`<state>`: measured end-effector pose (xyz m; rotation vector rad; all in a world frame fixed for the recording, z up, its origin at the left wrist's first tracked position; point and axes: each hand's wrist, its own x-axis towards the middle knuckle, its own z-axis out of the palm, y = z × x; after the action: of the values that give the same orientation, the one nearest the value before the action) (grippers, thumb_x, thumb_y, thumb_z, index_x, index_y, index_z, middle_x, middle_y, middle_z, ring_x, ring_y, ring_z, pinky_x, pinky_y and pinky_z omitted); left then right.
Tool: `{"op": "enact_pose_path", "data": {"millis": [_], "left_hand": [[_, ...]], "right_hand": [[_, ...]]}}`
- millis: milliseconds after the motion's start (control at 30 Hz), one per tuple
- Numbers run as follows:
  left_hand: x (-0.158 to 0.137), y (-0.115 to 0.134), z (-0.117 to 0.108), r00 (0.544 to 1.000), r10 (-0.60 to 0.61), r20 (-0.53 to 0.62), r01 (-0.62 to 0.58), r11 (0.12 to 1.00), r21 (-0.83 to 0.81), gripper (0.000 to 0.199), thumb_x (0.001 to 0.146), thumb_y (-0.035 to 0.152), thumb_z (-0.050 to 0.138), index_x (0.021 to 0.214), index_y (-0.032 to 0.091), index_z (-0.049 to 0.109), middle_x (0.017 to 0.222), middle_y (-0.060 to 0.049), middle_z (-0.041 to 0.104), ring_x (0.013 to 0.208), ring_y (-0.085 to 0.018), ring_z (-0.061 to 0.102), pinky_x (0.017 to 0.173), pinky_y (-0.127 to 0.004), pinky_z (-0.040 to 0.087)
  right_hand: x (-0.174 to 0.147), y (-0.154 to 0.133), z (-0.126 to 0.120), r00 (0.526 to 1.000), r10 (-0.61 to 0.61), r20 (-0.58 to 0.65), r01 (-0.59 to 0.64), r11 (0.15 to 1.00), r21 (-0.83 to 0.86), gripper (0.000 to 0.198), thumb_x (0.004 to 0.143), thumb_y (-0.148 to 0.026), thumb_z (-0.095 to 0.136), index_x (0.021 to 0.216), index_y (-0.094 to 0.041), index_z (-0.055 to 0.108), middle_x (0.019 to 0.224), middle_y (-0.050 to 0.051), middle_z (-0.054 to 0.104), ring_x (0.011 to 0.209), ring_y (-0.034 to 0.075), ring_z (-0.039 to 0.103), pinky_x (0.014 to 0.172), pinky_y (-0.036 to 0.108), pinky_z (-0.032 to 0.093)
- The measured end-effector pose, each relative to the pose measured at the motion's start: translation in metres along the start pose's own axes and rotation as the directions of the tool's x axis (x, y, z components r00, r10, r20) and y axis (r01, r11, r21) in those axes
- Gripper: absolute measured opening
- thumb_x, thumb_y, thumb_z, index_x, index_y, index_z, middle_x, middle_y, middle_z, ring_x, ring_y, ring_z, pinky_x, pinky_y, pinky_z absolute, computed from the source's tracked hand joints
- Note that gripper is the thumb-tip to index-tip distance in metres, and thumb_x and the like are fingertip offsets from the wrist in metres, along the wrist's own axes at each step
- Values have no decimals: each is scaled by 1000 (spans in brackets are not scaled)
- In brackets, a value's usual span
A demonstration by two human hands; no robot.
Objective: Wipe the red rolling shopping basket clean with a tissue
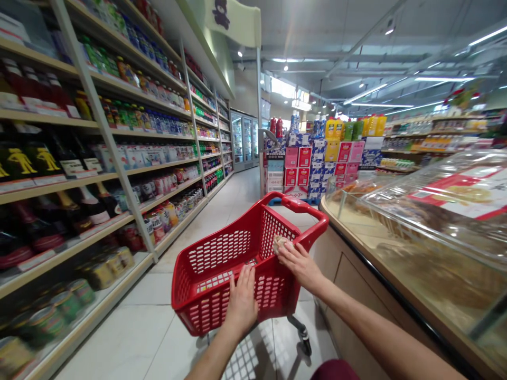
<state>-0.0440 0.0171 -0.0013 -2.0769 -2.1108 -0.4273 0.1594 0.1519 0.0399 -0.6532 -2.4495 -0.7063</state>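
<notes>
A red plastic shopping cart (222, 248) stands in front of me, its perforated basket turned sideways and its handle at the far right. My left hand (242, 298) is on the near side of the basket, fingers bent over the top rim and thumb on the outside. Farther right along that rim, my right hand (299, 264) presses a crumpled light-coloured cloth (282, 244) against the cart close to the handle. Most of the cloth lies under my fingers. Only the bare bottom and a small label show inside the basket.
Tall shelves (146, 126) of bottles and cans line the left. A display counter (356, 264) with clear plastic food boxes (443, 195) borders the right. Behind the cart, stacked drink cartons (297, 166) stand beside a post. One caster (304, 338) shows on the tiled floor (158, 322).
</notes>
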Motion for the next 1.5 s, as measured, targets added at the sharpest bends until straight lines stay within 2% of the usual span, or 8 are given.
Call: {"op": "enact_pose_path", "data": {"millis": [200,400,567,767,933,1133,1300,1500], "left_hand": [[-1,3,0,1000,12,7,-12,1000,8,78,57,8,37,132,9,18,142,-7,16,131,-20,8,105,-46,10],[0,4,1,1000,17,2,-17,999,32,77,57,7,36,132,8,19,142,-8,16,131,-20,8,105,-47,12],[1,6,4,999,31,-10,-30,999,29,77,58,8,37,133,9,17,142,-8,15,131,-20,8,106,-47,12],[3,3,12,998,57,-39,-55,997,47,75,61,10,37,133,9,16,142,-8,15,131,-20,7,106,-47,12],[3,7,11,997,59,-39,-58,997,43,76,60,10,37,133,9,15,142,-8,14,131,-20,6,106,-46,13],[0,-5,7,997,70,-16,-69,997,42,77,57,7,36,132,8,18,141,-9,17,130,-20,9,105,-44,17],[-16,-29,7,999,-18,-37,21,997,73,73,58,4,35,130,4,23,139,-11,23,130,-19,12,106,-38,18],[-19,-30,3,1000,8,-3,-8,998,68,75,57,9,38,131,7,22,140,-9,21,130,-20,12,106,-38,19]], "right_hand": [[7,24,-8,921,388,-45,-390,915,-101,38,81,-9,35,112,-19,54,122,8,51,115,25,41,94,44,23],[9,-9,3,999,-40,27,39,999,31,37,83,-15,37,115,-26,51,124,1,49,120,17,36,99,37,20],[8,12,-3,943,332,-12,-333,941,-59,41,80,-8,35,115,-20,52,124,8,49,118,23,39,95,42,24],[8,-16,7,999,-2,46,0,999,43,38,83,-15,36,116,-25,51,124,3,49,120,18,35,99,37,22],[11,-11,3,952,303,37,-303,953,-27,37,82,-10,36,113,-21,54,124,6,49,119,23,37,95,42,26],[8,-33,9,1000,6,27,-8,999,48,38,82,-13,38,116,-24,51,124,2,49,120,18,36,100,37,21],[6,-14,5,938,347,-14,-347,938,-17,41,79,-6,36,114,-20,53,125,6,47,120,23,36,97,42,23],[13,-64,25,999,45,-4,-45,995,86,38,83,-13,37,116,-25,51,126,1,47,121,18,35,99,36,24]]}}
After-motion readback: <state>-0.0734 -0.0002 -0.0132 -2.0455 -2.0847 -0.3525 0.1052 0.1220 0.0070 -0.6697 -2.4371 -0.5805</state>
